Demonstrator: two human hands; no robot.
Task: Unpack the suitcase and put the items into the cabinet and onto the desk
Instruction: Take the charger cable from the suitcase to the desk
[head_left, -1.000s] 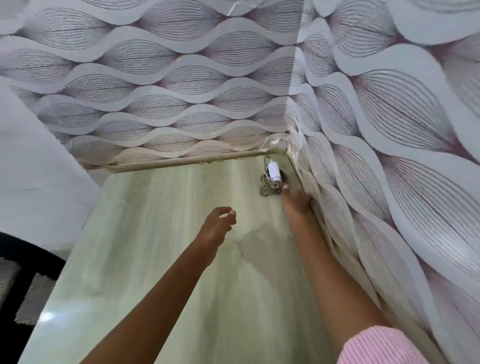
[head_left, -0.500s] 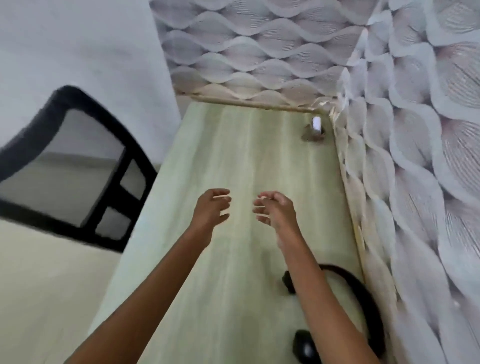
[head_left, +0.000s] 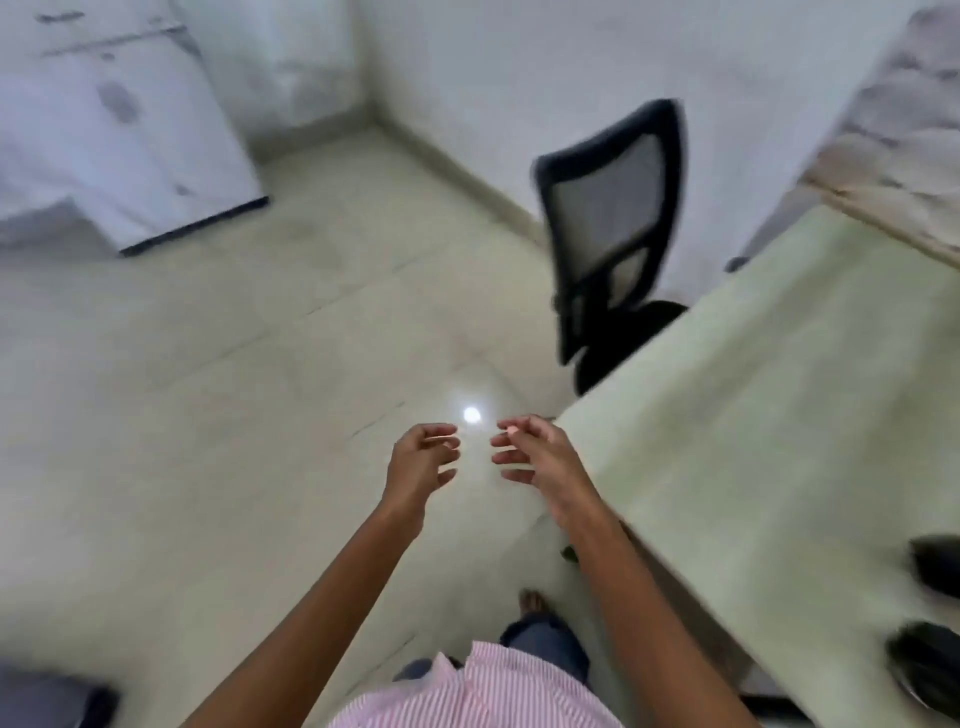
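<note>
Both grips empty, left hand (head_left: 422, 463) and right hand (head_left: 537, 462) loosely curled over the floor (head_left: 234, 415) just beside the bench (head_left: 753, 415); suitcase not clearly in view, maybe the grey blur (head_left: 47, 696) bottom-left, contents unseen so weight and hold-point can't be called; cabinet (head_left: 119, 135) far top-left.

Nothing readable is showing: no text, label, brand, number or sign is coming through legibly anywhere in the head view. Motion blur is smearing the whole frame, and the dark marks on the white cabinet (head_left: 156, 156) are appearing only as smudges, not as letters.
</note>
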